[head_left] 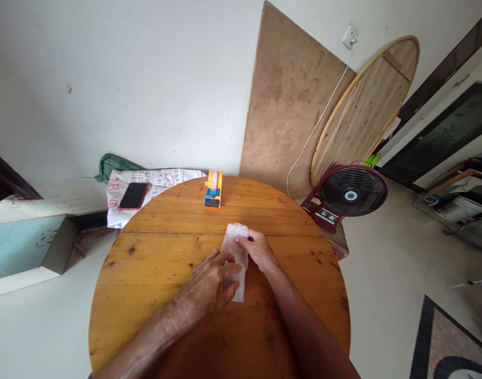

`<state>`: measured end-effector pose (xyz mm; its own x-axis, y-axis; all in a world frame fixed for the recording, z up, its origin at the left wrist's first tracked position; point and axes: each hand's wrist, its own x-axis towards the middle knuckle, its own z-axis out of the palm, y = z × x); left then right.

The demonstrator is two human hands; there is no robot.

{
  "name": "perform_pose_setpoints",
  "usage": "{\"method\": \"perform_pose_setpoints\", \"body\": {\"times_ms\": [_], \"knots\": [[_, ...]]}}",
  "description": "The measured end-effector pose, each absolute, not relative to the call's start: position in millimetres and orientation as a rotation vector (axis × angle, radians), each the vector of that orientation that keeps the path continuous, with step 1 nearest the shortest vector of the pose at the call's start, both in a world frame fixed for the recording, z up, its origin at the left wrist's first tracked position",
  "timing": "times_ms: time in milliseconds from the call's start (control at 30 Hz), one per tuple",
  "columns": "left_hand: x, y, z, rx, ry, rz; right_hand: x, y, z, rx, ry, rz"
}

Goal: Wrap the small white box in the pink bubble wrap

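A narrow bundle of bubble wrap point(238, 230) lies lengthwise on the round wooden table point(154, 284). What is inside it, if anything, cannot be made out. My right hand point(260, 249) pinches its upper right edge, with the thumb on top and the other fingers partly hidden behind. Across the lower left part of the wrap rests my left hand point(218, 275), its fingers apart and stretched over the surface. Beyond both hands, near the table's far edge, stands an orange and blue tape dispenser point(213, 189).
At the far left, a dark phone point(133, 196) with a red edge lies on a printed white sack point(166, 179). A dark red fan point(352, 190) stands beyond the table's right side. A brown board point(288, 100) and a round wooden tabletop point(367, 105) lean against the wall.
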<state>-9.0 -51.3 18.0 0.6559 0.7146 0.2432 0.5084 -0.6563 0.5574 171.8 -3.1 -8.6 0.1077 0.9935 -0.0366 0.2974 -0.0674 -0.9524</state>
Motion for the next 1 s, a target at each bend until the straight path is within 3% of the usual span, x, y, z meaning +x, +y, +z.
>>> {"method": "perform_pose_setpoints", "body": {"times_ms": [533,1000], "knots": [[-10,-56,26,2.426,0.996,0.548,174,-1,-27,-1.476,-1.289,0.844],[-12,-52,23,2.414,0.978,0.559,151,-30,10,-1.216,-1.094,1.134]]}}
